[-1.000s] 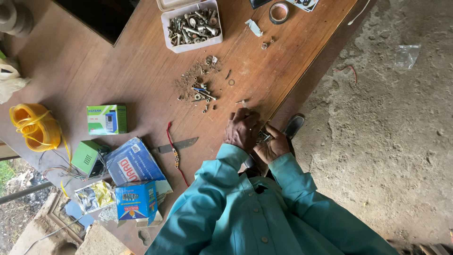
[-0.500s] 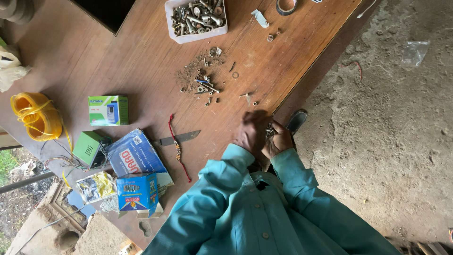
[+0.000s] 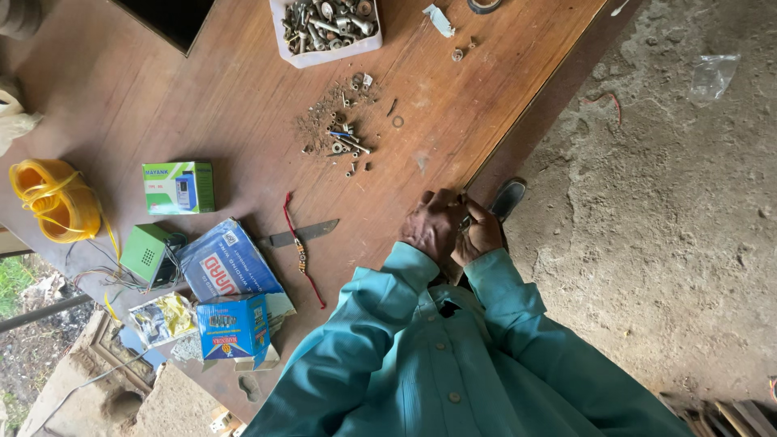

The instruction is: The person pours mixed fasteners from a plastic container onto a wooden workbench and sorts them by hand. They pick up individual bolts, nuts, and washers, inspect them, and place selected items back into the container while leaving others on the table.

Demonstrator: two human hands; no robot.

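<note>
Here the bench (image 3: 202, 105), a brown wooden top, fills the upper left of the view. Over the last second the hands have stayed together at its near edge, while the pale tray of bolts (image 3: 328, 28) has slid toward the top of the frame; this points to a tilt of the head rather than any move of the work, which is judged to remain fine handling of one small part.

Both teal sleeves meet at that near edge. The left hand (image 3: 433, 231) lies cupped with its back up, and the right hand (image 3: 483, 236) presses against it. Their fingers (image 3: 443, 201) are curled close together, seemingly pinching a small metal piece (image 3: 464, 223) between the two hands; it is too small to identify, and the exact grip cannot be told.

Toward the far left edge lie a yellow coil (image 3: 53, 198), a blue box (image 3: 231, 267), and two green boxes (image 3: 178, 188). A knife (image 3: 303, 235) rests mid-bench beside a red cord (image 3: 301, 259). A scatter of loose screws (image 3: 344, 129) sits just below the tray, well apart from the hands.
</note>
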